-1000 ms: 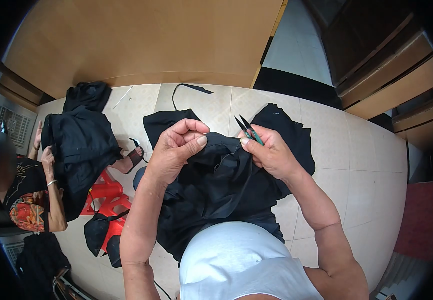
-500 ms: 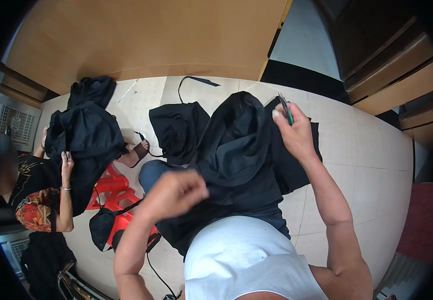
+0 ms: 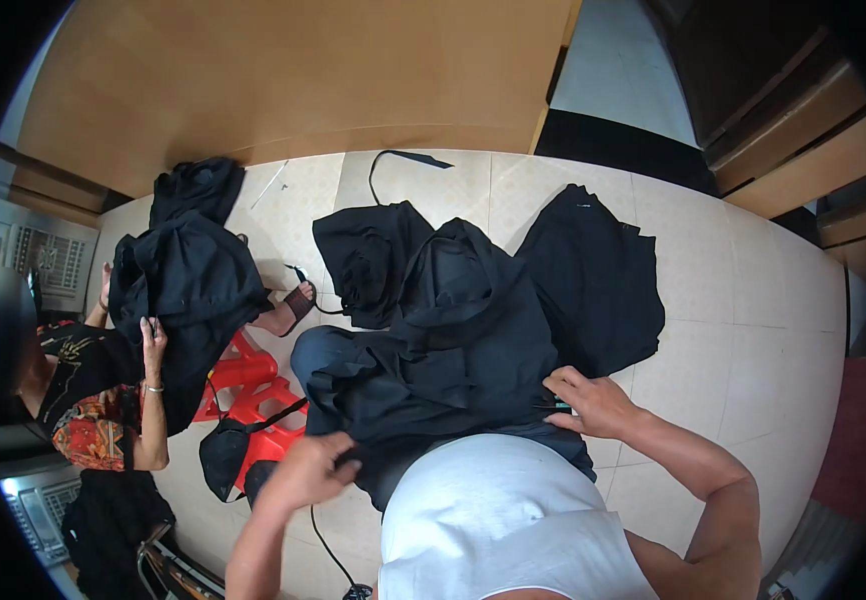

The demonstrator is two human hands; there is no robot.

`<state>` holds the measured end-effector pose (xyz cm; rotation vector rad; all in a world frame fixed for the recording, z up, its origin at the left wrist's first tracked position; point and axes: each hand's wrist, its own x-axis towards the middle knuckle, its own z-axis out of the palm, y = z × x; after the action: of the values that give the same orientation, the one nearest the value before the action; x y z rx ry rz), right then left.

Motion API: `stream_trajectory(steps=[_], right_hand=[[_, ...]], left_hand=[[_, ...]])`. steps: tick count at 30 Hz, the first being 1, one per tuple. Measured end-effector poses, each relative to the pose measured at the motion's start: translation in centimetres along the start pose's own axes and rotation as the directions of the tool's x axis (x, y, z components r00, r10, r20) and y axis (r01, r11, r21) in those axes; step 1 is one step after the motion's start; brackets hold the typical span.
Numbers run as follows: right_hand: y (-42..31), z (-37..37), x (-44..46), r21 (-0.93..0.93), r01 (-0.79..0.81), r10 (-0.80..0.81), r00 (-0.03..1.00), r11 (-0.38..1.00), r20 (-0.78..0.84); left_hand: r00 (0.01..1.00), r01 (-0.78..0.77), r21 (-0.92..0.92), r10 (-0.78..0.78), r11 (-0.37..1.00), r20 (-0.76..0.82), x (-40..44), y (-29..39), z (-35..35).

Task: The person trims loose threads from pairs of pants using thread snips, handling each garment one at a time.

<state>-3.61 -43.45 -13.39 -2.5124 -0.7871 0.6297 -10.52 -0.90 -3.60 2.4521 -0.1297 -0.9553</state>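
A black garment (image 3: 453, 355) is draped over my lap, its upper part bunched into a loose hollow fold. My left hand (image 3: 311, 472) is at the garment's lower left edge, fingers bent and thumb near them, with dark cloth between. At the lower right edge, my right hand (image 3: 593, 402) is closed around small thread snips (image 3: 557, 406); only a bit of green handle and dark blade shows. The fingertips of that hand touch the cloth. Beyond my right knee lies another black garment (image 3: 593, 285), spread on the floor.
A bundled black garment (image 3: 373, 260) and a black strap (image 3: 403, 157) lie on the tiled floor (image 3: 733, 370). To the left, a co-worker's hand (image 3: 154, 340) handles another black garment (image 3: 188, 275). Red stools (image 3: 243, 368) stand between us. A wooden panel (image 3: 293, 80) rises ahead.
My right hand with the snips has come down from the raised position to the garment's lower right edge. My left hand has dropped lower. The garment's raised fold has sunk and spread over my lap.
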Motion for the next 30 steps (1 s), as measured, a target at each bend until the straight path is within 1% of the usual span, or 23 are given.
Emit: stream_trajectory(steps=[1,2,4,5,6,8,9,10,11,12,13,14,16,17,19,21,22,24,26,27,29,30], right_hand=[[0.6,0.0,0.4,0.001,0.056,-0.056,0.997,0.998,-0.046],[1.2,0.0,1.0,0.0,0.109,-0.108,0.99,0.994,-0.092],[2.6,-0.7,1.9,-0.015,0.198,-0.197,0.964,0.98,-0.181],[3.2,-1.6,2.9,-0.033,0.196,-0.198,0.946,0.98,-0.258],[4.0,-3.1,4.1,0.015,0.162,-0.148,0.936,0.987,-0.32],[6.8,-7.3,7.0,0.007,0.057,-0.049,0.903,0.998,-0.427],[8.7,-9.3,8.3,0.034,0.02,0.001,0.845,0.999,-0.535],[11.0,-10.9,9.3,0.061,-0.017,0.054,0.744,0.998,-0.666],[13.1,-13.6,9.8,0.04,-0.11,0.107,0.718,0.993,-0.688],[15.3,-16.1,9.9,0.027,-0.086,0.075,0.627,0.996,-0.775],[17.4,-18.5,9.8,0.009,-0.065,0.042,0.527,0.998,-0.849],[19.1,-20.6,9.1,-0.145,-0.144,-0.069,0.434,0.979,-0.898],[18.4,-23.8,6.3,-0.062,-0.273,0.053,0.393,0.96,-0.918],[17.4,-24.6,5.0,-0.061,-0.3,0.054,0.361,0.952,-0.931],[17.1,-24.7,2.2,-0.115,-0.395,0.08,0.443,0.912,-0.893],[18.9,-21.7,0.1,-0.153,-0.438,0.087,0.481,0.886,-0.872],[19.1,-20.0,-0.8,-0.099,-0.503,0.21,0.521,0.858,-0.827],[20.3,-15.7,-1.9,-0.051,-0.539,0.311,0.558,0.841,-0.769],[20.3,-11.4,-2.5,-0.029,-0.619,0.435,0.583,0.785,-0.686],[21.0,-8.4,-2.9,-0.003,-0.657,0.494,0.569,0.754,-0.657],[21.1,-2.3,-3.1,0.033,-0.677,0.576,0.598,0.735,-0.558],[21.1,1.5,-3.2,-0.002,-0.695,0.596,0.618,0.719,-0.513]], left_hand=[[0.995,-0.049,0.0,0.049,0.999,-0.089,0.5,0.3,-1.9],[0.966,-0.137,0.074,0.15,0.988,-0.212,1.2,0.3,-3.8],[0.974,-0.016,-0.101,-0.007,0.995,-0.226,3.0,1.9,-7.9],[0.92,-0.143,-0.051,0.113,0.988,-0.376,5.0,2.4,-9.3],[0.89,-0.201,-0.019,0.174,0.979,-0.42,7.1,3.9,-11.4],[0.758,-0.336,0.131,0.35,0.933,-0.55,12.4,5.7,-14.8],[0.719,-0.34,0.158,0.364,0.927,-0.592,15.0,7.8,-16.4],[0.604,-0.42,0.229,0.459,0.878,-0.651,18.4,9.3,-17.5],[0.475,-0.484,0.304,0.538,0.82,-0.696,21.5,10.8,-18.6],[0.53,-0.432,0.248,0.466,0.867,-0.708,23.6,13.1,-19.7],[0.488,-0.467,0.244,0.478,0.85,-0.73,26.1,15.0,-20.3],[0.445,-0.501,0.241,0.486,0.831,-0.752,28.2,16.5,-20.7],[0.396,-0.546,0.296,0.553,0.784,-0.733,31.0,19.2,-20.6],[0.401,-0.554,0.289,0.555,0.78,-0.729,32.5,20.3,-20.2],[0.394,-0.602,0.328,0.628,0.728,-0.671,35.7,21.4,-18.3],[0.503,-0.584,0.304,0.63,0.753,-0.592,38.5,22.0,-15.7],[0.508,-0.589,0.299,0.631,0.751,-0.586,40.3,22.0,-14.2],[0.534,-0.633,0.282,0.67,0.721,-0.516,43.7,21.4,-10.8],[0.52,-0.68,0.257,0.699,0.687,-0.491,46.9,20.4,-7.4],[0.521,-0.68,0.254,0.697,0.688,-0.492,48.1,20.0,-5.6],[0.648,-0.685,0.208,0.715,0.698,-0.263,49.6,18.1,-2.6],[0.7,-0.676,0.191,0.701,0.712,-0.134,50.1,16.8,-1.7]])
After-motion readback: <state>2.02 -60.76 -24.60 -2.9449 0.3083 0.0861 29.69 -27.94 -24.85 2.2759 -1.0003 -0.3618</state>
